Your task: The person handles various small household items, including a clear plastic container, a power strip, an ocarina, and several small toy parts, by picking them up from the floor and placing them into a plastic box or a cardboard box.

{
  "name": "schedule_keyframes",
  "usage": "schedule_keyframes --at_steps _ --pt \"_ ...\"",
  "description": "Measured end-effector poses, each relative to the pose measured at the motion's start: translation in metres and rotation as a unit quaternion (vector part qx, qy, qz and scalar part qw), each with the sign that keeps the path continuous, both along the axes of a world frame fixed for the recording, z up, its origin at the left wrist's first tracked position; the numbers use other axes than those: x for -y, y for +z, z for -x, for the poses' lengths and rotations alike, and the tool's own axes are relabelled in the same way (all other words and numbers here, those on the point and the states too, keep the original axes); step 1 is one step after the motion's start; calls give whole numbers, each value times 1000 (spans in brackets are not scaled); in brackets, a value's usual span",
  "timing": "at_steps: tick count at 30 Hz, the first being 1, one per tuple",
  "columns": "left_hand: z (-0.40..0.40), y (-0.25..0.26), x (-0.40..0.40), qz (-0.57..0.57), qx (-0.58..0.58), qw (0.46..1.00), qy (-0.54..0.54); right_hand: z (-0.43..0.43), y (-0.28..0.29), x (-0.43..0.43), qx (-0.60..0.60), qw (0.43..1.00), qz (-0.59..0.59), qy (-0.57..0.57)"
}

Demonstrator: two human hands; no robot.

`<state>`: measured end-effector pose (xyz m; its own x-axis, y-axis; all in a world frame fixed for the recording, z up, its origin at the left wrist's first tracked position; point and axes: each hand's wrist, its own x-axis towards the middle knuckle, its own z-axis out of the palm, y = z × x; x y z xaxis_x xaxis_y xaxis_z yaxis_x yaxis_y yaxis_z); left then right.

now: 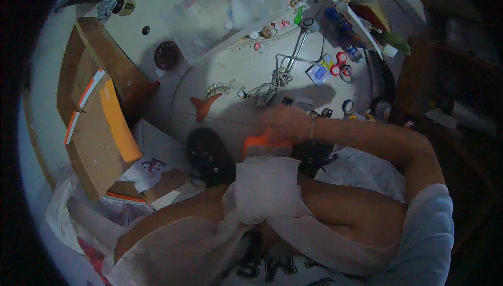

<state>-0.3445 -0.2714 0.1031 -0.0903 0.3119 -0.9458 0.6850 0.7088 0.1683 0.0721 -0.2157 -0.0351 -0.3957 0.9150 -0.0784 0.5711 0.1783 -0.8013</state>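
Observation:
My right hand (285,123), blurred, reaches in from the right with a thin bracelet at the wrist. Its fingers are around an orange tool (267,142) with a greyish lower edge; blur hides what kind it is. Just below this, a white square piece of fabric or paper (267,189) lies between my bare thighs, its top edge close to the tool. My left hand is out of view. Beyond the right hand lie a bundled pale cable (275,83), a clear claw hair clip (217,88) and a brown fishtail-shaped piece (204,106).
A cardboard box (90,160) with an orange strip (120,121) stands at left. Dark slippers (210,156) are near my legs. Farther off are a translucent plastic bin (224,19), red-handled scissors (341,64), tape rolls (348,106), a desk lamp (308,24) and several bottle caps (279,26).

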Motion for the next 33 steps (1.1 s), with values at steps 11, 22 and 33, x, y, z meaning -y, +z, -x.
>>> schedule_keyframes --at_steps 11,22,33 --pt "1 7 2 -65 -6 998 -7 50 -94 53 11 996 87 4" --pt "-23 118 -146 -404 -39 900 -160 -34 31 -15 -60 981 102 -155" --pt "-287 98 -272 -289 354 798 -394 -94 131 -67 -351 886 199 -227"
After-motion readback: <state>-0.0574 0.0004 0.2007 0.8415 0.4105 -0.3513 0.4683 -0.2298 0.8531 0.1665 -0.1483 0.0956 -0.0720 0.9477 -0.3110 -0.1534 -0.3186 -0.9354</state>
